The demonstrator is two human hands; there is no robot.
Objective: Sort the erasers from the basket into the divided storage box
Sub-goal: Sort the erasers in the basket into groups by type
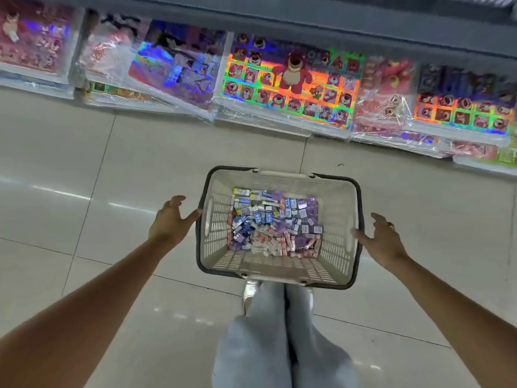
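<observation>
1. Left hand (167, 219): fingers spread wide, holding nothing, thumb tip just at the left rim of the basket (340, 208).
2. Basket on the tiled floor (84, 169), below the shelf of holographic sticker sheets (291, 79). Mixed wrapped erasers (274, 222) heaped across its bottom; apparently none sorted yet.
3. Right hand (383, 239): open wide, empty, just beside the right rim.
4. Divided storage box not in view; all sorting remains.

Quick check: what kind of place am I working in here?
Most likely a stationery or toy shop aisle: low shelves of wrapped cartoon-bear sticker sheets, a tiled floor, and a shopping basket of small packaged erasers.
</observation>
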